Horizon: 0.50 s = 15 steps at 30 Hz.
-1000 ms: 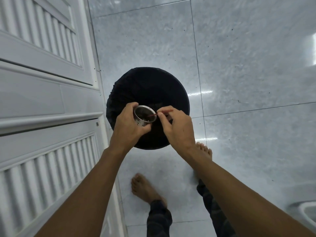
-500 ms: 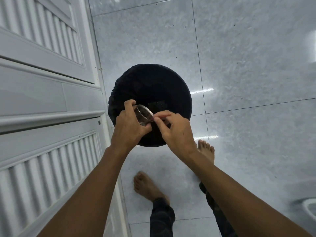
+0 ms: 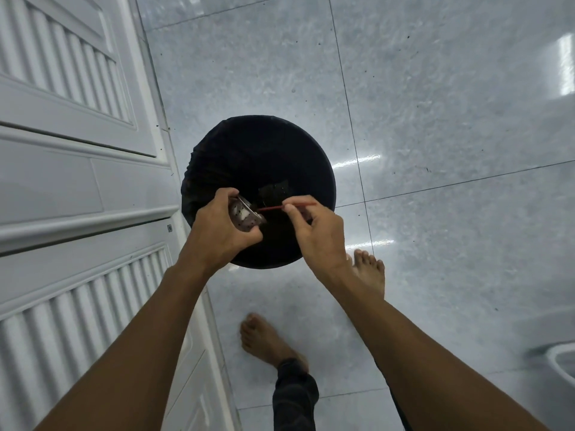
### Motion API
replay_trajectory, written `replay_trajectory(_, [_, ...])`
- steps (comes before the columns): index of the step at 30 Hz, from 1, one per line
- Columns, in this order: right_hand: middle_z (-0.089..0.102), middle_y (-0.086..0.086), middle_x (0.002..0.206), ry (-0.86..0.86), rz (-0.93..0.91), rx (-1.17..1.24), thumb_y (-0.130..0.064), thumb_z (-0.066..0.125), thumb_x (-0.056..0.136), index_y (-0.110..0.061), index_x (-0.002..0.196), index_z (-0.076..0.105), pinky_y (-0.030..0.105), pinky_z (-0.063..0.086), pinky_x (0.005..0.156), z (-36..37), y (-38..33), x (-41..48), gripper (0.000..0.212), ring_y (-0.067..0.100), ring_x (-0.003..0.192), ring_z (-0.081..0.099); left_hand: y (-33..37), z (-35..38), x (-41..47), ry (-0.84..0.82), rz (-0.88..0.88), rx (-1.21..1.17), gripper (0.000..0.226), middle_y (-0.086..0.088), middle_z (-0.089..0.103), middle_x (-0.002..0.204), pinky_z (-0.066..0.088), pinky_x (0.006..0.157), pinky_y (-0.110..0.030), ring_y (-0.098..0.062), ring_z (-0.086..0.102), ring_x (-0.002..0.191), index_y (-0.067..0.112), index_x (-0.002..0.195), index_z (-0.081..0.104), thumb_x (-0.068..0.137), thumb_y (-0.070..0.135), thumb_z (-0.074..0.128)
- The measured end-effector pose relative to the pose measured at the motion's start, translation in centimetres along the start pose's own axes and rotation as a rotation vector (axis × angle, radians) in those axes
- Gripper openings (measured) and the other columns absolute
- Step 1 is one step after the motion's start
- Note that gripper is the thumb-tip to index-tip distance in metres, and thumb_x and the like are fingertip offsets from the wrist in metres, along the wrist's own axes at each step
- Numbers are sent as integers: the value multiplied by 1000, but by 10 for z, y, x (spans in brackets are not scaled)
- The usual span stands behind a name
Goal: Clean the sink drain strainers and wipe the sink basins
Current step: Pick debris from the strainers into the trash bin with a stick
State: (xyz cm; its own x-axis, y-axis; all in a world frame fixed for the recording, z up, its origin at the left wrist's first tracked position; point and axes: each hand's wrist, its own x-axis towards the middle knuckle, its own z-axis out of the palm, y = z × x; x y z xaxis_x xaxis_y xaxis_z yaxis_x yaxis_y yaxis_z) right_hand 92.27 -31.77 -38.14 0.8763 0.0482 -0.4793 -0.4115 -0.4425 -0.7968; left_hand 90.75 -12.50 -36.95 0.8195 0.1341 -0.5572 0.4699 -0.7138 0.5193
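My left hand [image 3: 219, 233] grips a round metal drain strainer [image 3: 244, 216] with small holes, tipped on its side so its mouth faces right, over a black-lined trash bin [image 3: 264, 157]. My right hand [image 3: 317, 233] pinches a thin red stick [image 3: 281, 207] whose tip points at the strainer's rim. Both hands hover above the near part of the bin's opening. What is inside the strainer is hidden.
A white louvred door [image 3: 77, 181] stands close on the left of the bin. Glossy grey floor tiles [image 3: 435, 119] spread to the right. My bare feet [image 3: 368, 272] stand just behind the bin. A white rim [image 3: 563, 362] shows at the lower right edge.
The strainer has been tilted from mouth-up to lying on its side over the bin. The red stick has drawn back from inside the strainer to its rim.
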Motion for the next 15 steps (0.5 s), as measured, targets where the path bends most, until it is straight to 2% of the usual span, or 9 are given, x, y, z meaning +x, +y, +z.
replay_trajectory(2, [74,-10,104,-87,-7,56,-27,64,98,-22,111,74,14,54,88,1,0,2,18,2,98,67,-1,0,3,-9,4,-3,84,10,52,117,37,76,-5,-9,55,105,17,144,46,74,33,89])
replay_trajectory(4, [74,-9,106,-173,-32,5,-27,63,98,-23,112,74,16,54,90,5,-1,-1,18,3,99,67,-2,0,4,-35,17,3,83,10,52,118,37,76,-6,-10,55,105,18,144,46,75,35,88])
replay_trajectory(8, [74,-9,104,34,39,23,-30,62,99,-23,113,73,12,53,86,3,-4,5,19,3,96,67,-4,-2,9,-21,-23,6,82,3,59,125,37,74,-6,-10,55,107,19,145,47,76,38,87])
replay_trajectory(10, [74,-10,103,-71,16,72,-29,63,99,-23,111,74,10,52,86,2,-5,7,18,0,96,66,-5,-4,11,-18,-32,19,84,-1,62,129,36,73,-6,-10,55,106,18,146,48,75,40,87])
replay_trajectory(12, [74,-10,105,-201,9,35,-28,63,98,-23,111,74,13,53,90,5,-6,6,17,1,97,66,-6,-5,12,-49,-13,40,86,-3,63,131,37,73,-6,-10,55,106,18,147,47,74,42,87])
replay_trajectory(15, [74,-7,107,-82,70,-20,-30,61,100,-22,114,73,18,54,92,2,-7,10,20,4,99,66,-8,-6,10,-72,-4,42,85,-2,63,130,38,74,-6,-10,56,106,19,147,47,75,41,87])
